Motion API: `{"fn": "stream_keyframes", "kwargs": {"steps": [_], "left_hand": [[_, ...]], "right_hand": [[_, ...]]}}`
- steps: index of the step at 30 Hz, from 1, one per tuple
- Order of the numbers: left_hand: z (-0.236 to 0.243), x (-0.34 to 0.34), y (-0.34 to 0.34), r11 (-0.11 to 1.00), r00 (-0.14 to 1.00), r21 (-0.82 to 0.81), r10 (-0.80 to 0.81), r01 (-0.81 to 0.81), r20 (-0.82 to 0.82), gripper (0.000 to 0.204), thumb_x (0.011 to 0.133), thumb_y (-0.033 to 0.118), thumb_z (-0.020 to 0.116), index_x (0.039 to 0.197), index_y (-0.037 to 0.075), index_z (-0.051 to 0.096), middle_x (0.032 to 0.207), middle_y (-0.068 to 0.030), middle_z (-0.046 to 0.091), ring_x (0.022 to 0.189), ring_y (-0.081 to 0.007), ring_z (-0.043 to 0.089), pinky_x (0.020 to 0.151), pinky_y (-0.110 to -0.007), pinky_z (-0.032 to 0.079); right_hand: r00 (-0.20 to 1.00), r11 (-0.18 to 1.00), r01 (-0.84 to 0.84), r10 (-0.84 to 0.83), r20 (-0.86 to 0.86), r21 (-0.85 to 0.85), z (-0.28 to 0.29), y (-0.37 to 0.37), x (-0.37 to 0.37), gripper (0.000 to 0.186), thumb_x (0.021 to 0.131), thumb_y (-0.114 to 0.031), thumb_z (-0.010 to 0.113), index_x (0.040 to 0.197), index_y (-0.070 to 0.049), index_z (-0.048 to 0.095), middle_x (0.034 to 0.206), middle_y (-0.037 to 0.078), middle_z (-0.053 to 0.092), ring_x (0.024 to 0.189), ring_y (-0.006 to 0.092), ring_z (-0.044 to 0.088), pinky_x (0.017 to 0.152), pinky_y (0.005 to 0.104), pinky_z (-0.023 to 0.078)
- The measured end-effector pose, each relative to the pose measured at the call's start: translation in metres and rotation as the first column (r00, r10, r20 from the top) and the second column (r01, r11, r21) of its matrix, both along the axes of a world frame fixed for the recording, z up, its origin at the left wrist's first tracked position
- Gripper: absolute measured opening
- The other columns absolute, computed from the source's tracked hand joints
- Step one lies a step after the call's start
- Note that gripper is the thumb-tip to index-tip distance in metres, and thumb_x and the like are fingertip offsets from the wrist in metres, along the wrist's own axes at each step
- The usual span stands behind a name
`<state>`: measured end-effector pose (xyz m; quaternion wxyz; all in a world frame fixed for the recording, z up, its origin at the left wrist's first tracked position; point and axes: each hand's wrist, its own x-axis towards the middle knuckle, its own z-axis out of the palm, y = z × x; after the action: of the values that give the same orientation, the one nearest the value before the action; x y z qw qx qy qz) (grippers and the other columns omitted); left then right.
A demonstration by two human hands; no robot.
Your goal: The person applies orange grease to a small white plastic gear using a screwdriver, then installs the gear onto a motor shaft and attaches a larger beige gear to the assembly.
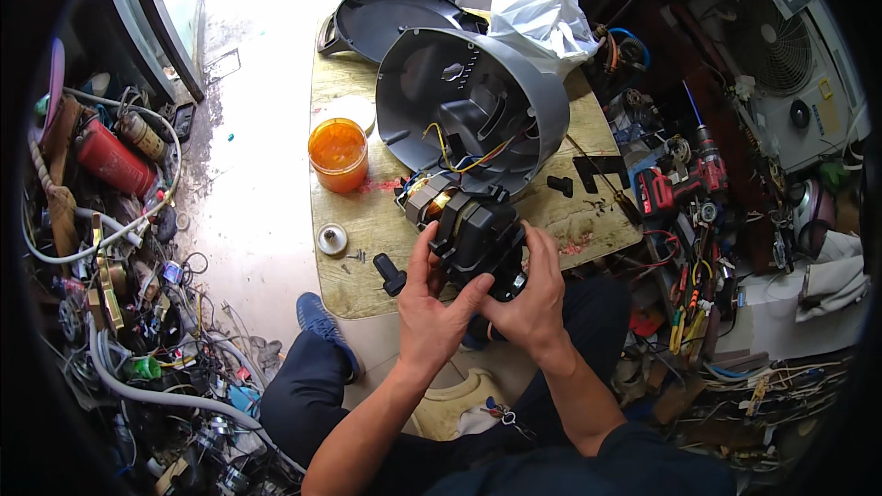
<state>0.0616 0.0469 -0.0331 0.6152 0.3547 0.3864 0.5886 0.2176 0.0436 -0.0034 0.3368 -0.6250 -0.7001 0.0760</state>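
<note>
Both my hands grip an electric motor (478, 230) with a black plastic gear housing and copper windings at its far left end. My left hand (430, 320) wraps its near left side, and my right hand (535, 305) presses its right side. Yellow and blue wires run from the motor into a large grey appliance housing (542, 96) lying open on its side just beyond. A black plastic knob-like part (390, 273) lies left of my left hand. Another small black part (559, 186) sits right of the motor. My fingers hide the motor's underside.
On the wooden table (344, 220) stand a jar of orange grease (337, 156), a small round metal cup (332, 239) and loose screws. A screwdriver (627, 204) lies at right, near a red cordless drill (684, 179). Piled parts and cables (165, 312) fill the left floor.
</note>
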Motion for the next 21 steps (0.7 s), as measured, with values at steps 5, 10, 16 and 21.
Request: {"fn": "stream_keyframes", "kwargs": {"steps": [5,10,16,21], "left_hand": [[0.006,0.000,0.007,0.999,0.998,-0.032,-0.040,0.042,0.042,0.093,0.094,0.011,0.089,0.170,0.006,0.035,0.136,-0.0161,0.071,0.122,-0.0189,0.070,0.106,-0.034,0.055],[0.003,-0.004,0.011,0.995,0.995,-0.035,-0.098,0.098,-0.016,0.089,0.098,0.003,0.083,0.171,0.007,0.032,0.139,-0.0143,0.069,0.128,-0.0219,0.068,0.110,-0.037,0.055],[0.007,-0.001,0.015,0.999,0.997,-0.022,-0.042,0.044,0.066,0.083,0.098,0.003,0.083,0.167,0.005,0.037,0.138,-0.0148,0.070,0.124,-0.0207,0.069,0.107,-0.036,0.058],[0.029,-0.002,0.024,0.992,0.964,-0.127,0.042,-0.008,0.263,0.077,0.097,0.010,0.086,0.162,0.001,0.045,0.126,-0.0122,0.074,0.113,-0.0155,0.072,0.098,-0.031,0.059]], "right_hand": [[1.000,0.999,-0.008,0.007,0.019,0.031,0.002,0.001,-0.002,0.105,0.069,-0.031,0.099,0.152,0.009,0.048,0.143,0.032,0.057,0.129,0.0503,0.060,0.109,0.0549,0.052],[1.000,1.000,0.003,-0.003,0.014,0.022,0.003,0.002,-0.003,0.104,0.068,-0.027,0.099,0.152,0.009,0.048,0.142,0.032,0.057,0.128,0.0506,0.061,0.108,0.0545,0.053],[0.999,1.000,0.006,-0.007,0.034,0.012,0.015,0.003,-0.011,0.105,0.069,-0.025,0.100,0.153,0.010,0.048,0.142,0.031,0.056,0.126,0.0489,0.063,0.105,0.0520,0.055],[0.992,1.000,-0.002,0.004,0.126,-0.015,0.047,0.009,-0.020,0.107,0.066,-0.024,0.101,0.153,0.010,0.049,0.140,0.028,0.057,0.124,0.0465,0.064,0.104,0.0516,0.054]]}}
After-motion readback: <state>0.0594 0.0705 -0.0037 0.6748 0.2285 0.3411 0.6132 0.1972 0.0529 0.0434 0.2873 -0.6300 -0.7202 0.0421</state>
